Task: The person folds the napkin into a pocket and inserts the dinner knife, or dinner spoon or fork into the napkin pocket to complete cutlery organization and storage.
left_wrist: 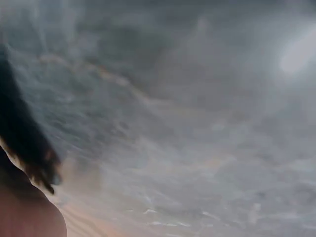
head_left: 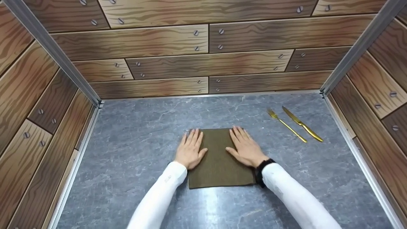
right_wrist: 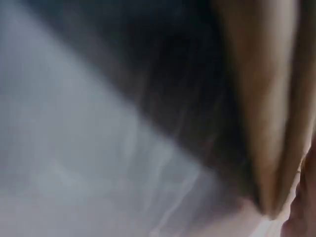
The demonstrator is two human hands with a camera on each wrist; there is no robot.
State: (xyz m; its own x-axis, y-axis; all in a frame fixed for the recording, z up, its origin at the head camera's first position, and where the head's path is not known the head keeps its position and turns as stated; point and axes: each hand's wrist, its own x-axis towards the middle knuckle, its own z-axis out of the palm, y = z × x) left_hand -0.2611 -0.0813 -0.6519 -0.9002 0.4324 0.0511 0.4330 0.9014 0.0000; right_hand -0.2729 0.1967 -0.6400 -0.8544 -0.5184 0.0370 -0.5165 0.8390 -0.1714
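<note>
An olive-brown folded cloth (head_left: 217,171) lies flat on the grey marbled table in the head view. My left hand (head_left: 190,149) rests on its left edge, fingers straight and pointing away from me. On the opposite edge my right hand (head_left: 244,146) lies palm down, its fingers also straight and the thumb turned inward. In the right wrist view the layered edge of the cloth (right_wrist: 261,98) shows close up, with part of the right hand (right_wrist: 301,207) beside it. The left wrist view is blurred; a bit of the left hand (left_wrist: 32,215) appears at its lower left.
A gold fork (head_left: 287,125) and a gold knife (head_left: 302,124) lie side by side to the right, beyond my right hand. Wood-patterned panels (head_left: 165,41) stand at the back and both sides, and metal strips (head_left: 353,146) border the grey table (head_left: 133,152).
</note>
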